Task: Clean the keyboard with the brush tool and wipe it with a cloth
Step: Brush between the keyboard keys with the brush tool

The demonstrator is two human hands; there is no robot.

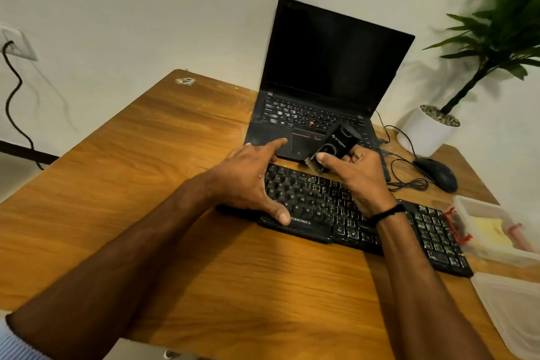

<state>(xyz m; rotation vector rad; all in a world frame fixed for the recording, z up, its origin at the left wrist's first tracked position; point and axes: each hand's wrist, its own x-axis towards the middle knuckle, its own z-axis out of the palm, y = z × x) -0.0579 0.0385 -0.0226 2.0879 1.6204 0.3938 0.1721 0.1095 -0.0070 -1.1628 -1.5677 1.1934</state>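
Nearest the camera, two bare forearms reach up from the bottom of the frame across the wooden table [146, 155]. The black keyboard [315, 207] lies just beyond them, slanting from the middle of the frame down to the lower right, with pale legends on its keys and a brand name on its front lip.

The left hand [248, 181] lies spread over the keyboard's left end. Its thumb is on the front lip and its index finger stretches to the far edge. It looks placed to pin the board so that it does not slide under brushing.

The right hand [359, 175], with a dark band at the wrist, hangs above the upper key rows and grips the brush tool [339, 143]. The thumb presses on the tool's face and the fingers curl behind it. The tool is a stubby black block with a pale logo and a round recess under the thumb. Short tan bristles [314, 165] at its lower end are tilted down towards the top row of keys. Whether they touch the keys I cannot tell. The tilt suits sweeping along the row.

At the right edge a clear plastic container [479, 203] sits just beside the keyboard. Something pale yellow lies inside, possibly the cloth. A second clear piece [508, 310] lies below it.

Further back are a wired mouse [436, 174] and an open laptop [330, 67] with a dark screen, close behind the keyboard. In the upper right of the frame stands a plant [502, 23] in a white pot.
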